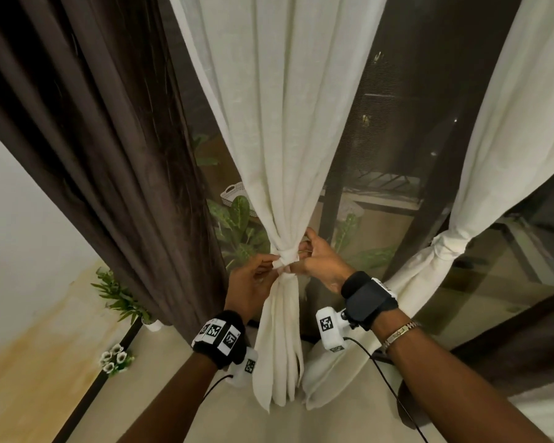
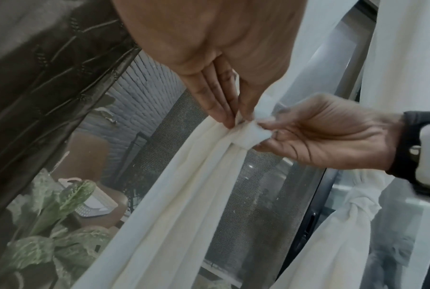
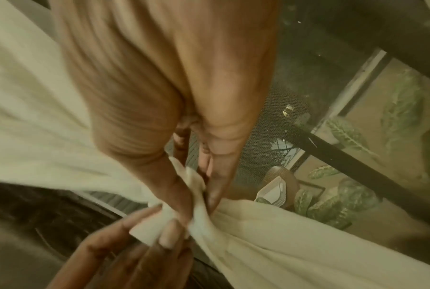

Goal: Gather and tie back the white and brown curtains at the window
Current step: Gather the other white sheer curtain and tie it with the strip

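Dim, even indoor light with a warm cast; the window glass [image 1: 397, 129] is dark. The white curtain [image 1: 288, 123] is the brightest area, without glare. Head view is fairly sharp, with straight lines bowing toward the edges. Both wrist views are soft and grainy, the right one motion-blurred and yellow-tinted.

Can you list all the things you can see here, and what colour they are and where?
white curtains: two, white; middle one gathered at a knot, right one already knotted
knot: one, white, middle curtain's waist
brown curtain: one, dark brown, hanging loose at left
window: one, dark, behind the curtains
leafy plants: green, outside the glass
basket: one, white, outside
small plant: green, on the floor at left
flowers: white, on the floor
wrist bands: two, black
bracelet: metal, right wrist
hands: left hand and right hand pinching the knot
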